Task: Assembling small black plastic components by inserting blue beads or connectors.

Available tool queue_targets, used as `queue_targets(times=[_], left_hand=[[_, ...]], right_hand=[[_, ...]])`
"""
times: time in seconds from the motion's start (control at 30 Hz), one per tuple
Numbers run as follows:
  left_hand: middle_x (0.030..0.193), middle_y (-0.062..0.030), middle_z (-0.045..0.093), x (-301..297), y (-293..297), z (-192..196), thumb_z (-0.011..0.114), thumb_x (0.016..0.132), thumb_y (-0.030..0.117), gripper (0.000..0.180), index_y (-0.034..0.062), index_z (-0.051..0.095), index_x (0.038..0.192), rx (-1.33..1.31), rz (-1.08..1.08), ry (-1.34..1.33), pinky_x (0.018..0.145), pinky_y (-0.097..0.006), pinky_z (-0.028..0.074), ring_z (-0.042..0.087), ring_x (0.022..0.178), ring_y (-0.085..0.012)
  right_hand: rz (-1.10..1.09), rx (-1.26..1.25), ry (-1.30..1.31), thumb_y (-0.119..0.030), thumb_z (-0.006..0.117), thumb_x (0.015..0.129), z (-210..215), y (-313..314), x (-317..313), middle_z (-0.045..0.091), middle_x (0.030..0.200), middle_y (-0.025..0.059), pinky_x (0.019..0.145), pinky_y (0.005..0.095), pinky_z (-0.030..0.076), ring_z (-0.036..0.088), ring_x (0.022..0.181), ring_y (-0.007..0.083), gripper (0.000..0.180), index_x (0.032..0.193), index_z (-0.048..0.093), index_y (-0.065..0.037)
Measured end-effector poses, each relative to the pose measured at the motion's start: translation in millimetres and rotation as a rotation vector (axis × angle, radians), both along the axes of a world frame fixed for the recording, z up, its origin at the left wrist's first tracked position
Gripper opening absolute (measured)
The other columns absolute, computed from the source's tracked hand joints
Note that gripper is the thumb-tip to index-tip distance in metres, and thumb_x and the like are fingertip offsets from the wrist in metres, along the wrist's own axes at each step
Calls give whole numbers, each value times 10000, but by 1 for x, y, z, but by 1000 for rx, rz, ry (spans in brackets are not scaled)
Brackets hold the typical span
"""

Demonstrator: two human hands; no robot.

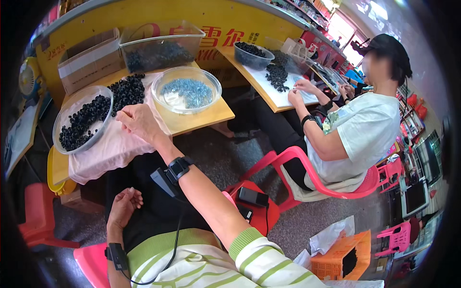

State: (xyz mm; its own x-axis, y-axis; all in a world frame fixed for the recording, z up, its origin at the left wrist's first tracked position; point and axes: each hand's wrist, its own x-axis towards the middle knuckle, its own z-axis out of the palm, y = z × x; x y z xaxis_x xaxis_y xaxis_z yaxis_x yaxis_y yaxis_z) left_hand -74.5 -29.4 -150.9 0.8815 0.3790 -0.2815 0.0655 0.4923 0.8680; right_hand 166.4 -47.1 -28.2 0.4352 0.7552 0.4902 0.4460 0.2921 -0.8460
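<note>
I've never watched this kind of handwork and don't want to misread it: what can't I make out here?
All in the head view:
Whether the right hand pinches anything: its own fingers cover the spot.
Whether the left hand holds anything: its curled fingers partly hide the palm.
Shapes of single blue pieces: too small.
What the seated co-worker handles: too small, partly covered by fingers.
Details at the far right: blurred, then cut off by the dark lens rim.

The head view's fisheye looks forward and steeply down from above and behind the right fingers (124, 117), fairly near. Its wide field covers the left fingers (137, 198), the table (207, 118) beneath the right ones and a seated co-worker (360, 125) well rightward.
</note>
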Motion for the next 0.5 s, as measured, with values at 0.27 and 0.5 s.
queue_targets(times=[0.27, 0.5], left_hand=[[814, -70, 647, 0, 6, -4, 556, 984, 283, 281, 21, 650, 944, -24, 15, 12, 660, -279, 481, 612, 717, -166], [814, -73, 648, 1, 5, -3, 558, 983, 284, 282, 21, 650, 944, -17, 20, 14, 657, -280, 481, 614, 722, -166]], right_hand=[[8, 6, 0, -231, 591, 870, -1, 1, 0, 610, 550, 90, 489, 285, 481, 594, 477, 141, 340, 646, 619, 23], [1, 51, 11, -223, 580, 866, -1, 2, 0, 595, 531, 104, 474, 299, 475, 593, 465, 154, 353, 619, 603, 27]])
